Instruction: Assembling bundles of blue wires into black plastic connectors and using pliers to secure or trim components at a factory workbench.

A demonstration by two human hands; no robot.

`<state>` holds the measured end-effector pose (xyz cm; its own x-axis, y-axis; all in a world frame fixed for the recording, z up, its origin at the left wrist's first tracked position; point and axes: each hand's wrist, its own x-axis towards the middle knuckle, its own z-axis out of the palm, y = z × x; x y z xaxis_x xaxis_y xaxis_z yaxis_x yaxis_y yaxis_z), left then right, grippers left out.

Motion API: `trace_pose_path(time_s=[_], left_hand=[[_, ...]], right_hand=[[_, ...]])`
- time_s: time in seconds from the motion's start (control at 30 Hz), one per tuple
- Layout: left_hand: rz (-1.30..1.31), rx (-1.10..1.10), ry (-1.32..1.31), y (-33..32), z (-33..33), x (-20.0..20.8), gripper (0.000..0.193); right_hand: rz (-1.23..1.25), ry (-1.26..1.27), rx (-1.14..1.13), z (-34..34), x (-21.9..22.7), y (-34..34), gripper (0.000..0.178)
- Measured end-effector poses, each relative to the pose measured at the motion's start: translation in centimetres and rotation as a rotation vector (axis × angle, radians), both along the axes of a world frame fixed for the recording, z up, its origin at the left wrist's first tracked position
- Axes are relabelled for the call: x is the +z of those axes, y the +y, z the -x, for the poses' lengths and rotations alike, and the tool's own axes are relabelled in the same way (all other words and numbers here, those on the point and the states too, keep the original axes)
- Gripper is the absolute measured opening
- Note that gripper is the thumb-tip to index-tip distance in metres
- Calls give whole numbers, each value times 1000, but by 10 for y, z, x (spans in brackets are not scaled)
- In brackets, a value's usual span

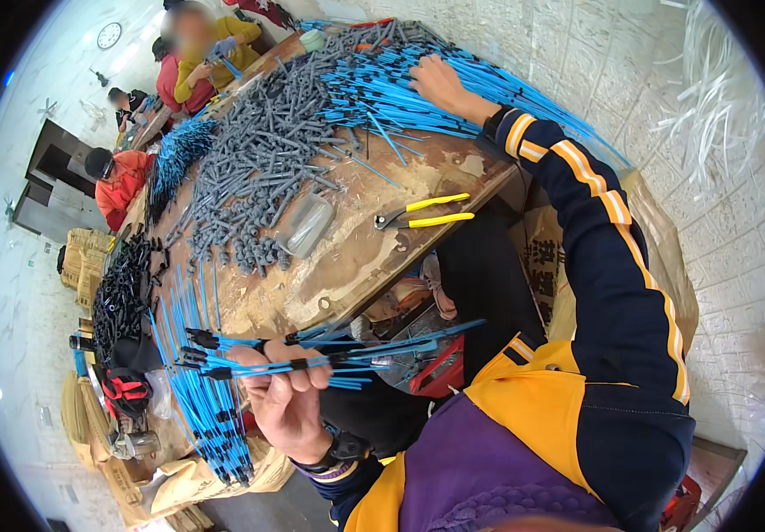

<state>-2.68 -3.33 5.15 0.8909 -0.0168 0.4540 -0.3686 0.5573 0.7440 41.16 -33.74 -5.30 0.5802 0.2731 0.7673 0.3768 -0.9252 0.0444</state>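
Near the table's front edge my left hand [287, 390] is closed around a bundle of thin blue rods [374, 350] with black fittings. The rods stick out on both sides of the fist. My right hand [443, 86] reaches across to the far right and lies on a large pile of similar blue rods [374, 93]. Its fingers are bent slightly and apart, with nothing visibly lifted in them. Another spread of blue rods with black fittings [210, 408] hangs over the table edge beside my left hand.
Grey ridged plastic pieces [263, 133] are heaped mid-table, near a clear plastic box [308, 225]. Yellow-handled pincers [422, 211] lie near the edge. Black parts [123, 288] are piled left. Several people sit along the far side, one in an orange jacket [121, 186].
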Motion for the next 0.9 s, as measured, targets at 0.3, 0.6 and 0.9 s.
trace_pose_path(time_s=[0.3, 0.6, 0.9], left_hand=[[288, -154, 183, 30, -55, -26, 14], [49, 544, 289, 2, -83, -39, 26], [-38, 516, 325, 20, -46, -51, 29]], right_hand=[[-216, 90, 643, 129, 84, 83, 36], [-175, 813, 950, 254, 108, 109, 36], [-46, 169, 196, 33, 32, 28, 18]])
